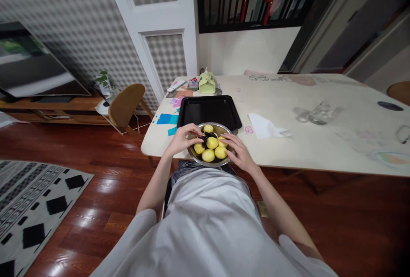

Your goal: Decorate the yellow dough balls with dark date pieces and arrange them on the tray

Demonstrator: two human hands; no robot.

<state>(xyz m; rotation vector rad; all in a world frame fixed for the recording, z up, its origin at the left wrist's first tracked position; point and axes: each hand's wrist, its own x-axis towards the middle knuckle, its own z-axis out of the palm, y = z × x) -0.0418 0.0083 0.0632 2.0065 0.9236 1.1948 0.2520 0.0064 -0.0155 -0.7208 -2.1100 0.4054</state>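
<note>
A round metal bowl (pixel 214 165) full of yellow lemons (pixel 212 142) sits at the table's near edge, close to my body. On top of the lemons lies a small black object (pixel 205 139); its exact kind is too small to make out. My left hand (pixel 185 139) reaches over the bowl's left rim, thumb and fingers closed on the black object. From the right side comes my right hand (pixel 239 150), its fingers apart and stretched over the rim, their tips touching or just above a lemon on that side.
Directly behind the bowl lies a black baking tray (pixel 209 112). A white paper napkin (pixel 265 127) and a glass pitcher (pixel 320 113) are to the right. A green box (pixel 206 83) and a white remote (pixel 177 85) lie at the back left. A wooden chair (pixel 127 108) stands left.
</note>
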